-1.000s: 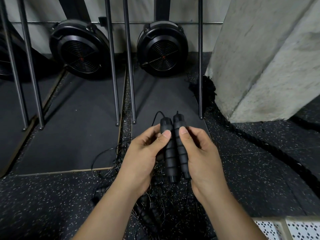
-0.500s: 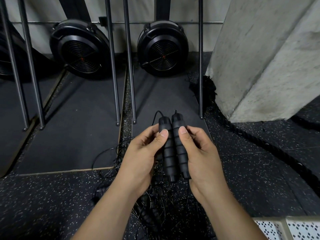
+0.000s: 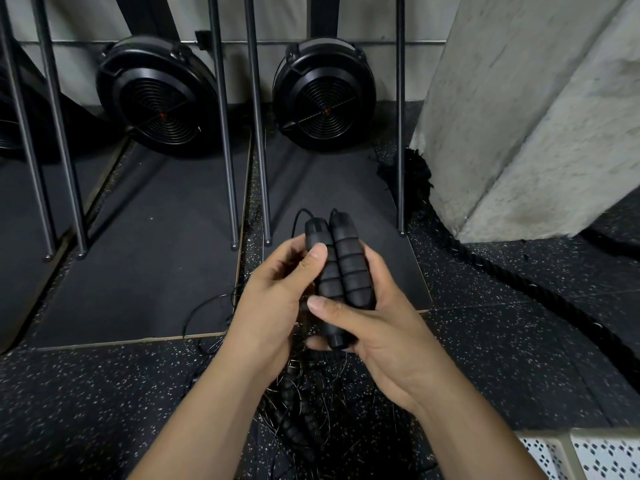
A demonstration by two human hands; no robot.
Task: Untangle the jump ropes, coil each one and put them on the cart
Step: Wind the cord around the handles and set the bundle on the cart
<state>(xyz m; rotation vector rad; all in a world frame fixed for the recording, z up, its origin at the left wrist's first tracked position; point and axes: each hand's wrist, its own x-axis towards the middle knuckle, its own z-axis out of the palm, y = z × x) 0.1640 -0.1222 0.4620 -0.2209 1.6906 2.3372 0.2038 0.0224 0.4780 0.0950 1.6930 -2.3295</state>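
Two black ribbed foam jump-rope handles (image 3: 341,271) stand side by side, upright, in front of me. My left hand (image 3: 277,306) pinches the left handle near its top with the thumb. My right hand (image 3: 377,323) wraps round both handles from the right, its thumb lying across their lower part. Thin black cords leave the handle tops and loop down to the left. Below my hands a tangle of jump ropes (image 3: 311,403) with more black handles lies on the speckled floor. A white perforated corner of the cart (image 3: 588,455) shows at the bottom right.
Two black fan-wheel machines (image 3: 323,95) stand at the back on dark mats, with several slanted metal bars (image 3: 258,133) in front. A concrete pillar (image 3: 536,116) rises on the right. A thick black battle rope (image 3: 519,282) runs across the floor to its base.
The handles have risen slightly and come closer together. My right thumb has slid down from the handle tops to lie across their lower part.
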